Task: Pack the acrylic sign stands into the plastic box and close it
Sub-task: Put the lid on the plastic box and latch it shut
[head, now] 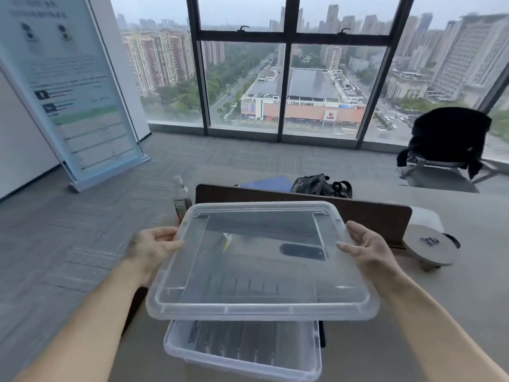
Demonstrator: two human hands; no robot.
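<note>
I hold a clear plastic lid [261,299] flat in the air, a little above the plastic box [242,362] that stands on the table at the bottom centre. My left hand [154,249] grips the lid's left edge and my right hand [369,249] grips its right edge. Inside the box, several acrylic sign stands [237,340] stand in a row, seen as dark lines through the clear plastic. The lid hides the box's far half.
A brown desk divider [358,213] runs behind the lid. A bottle [180,199] stands at its left end, a round grey stand [429,249] to the right, a black bag [322,186] beyond. A black-draped chair [446,144] and a banner [68,86] stand on the carpet.
</note>
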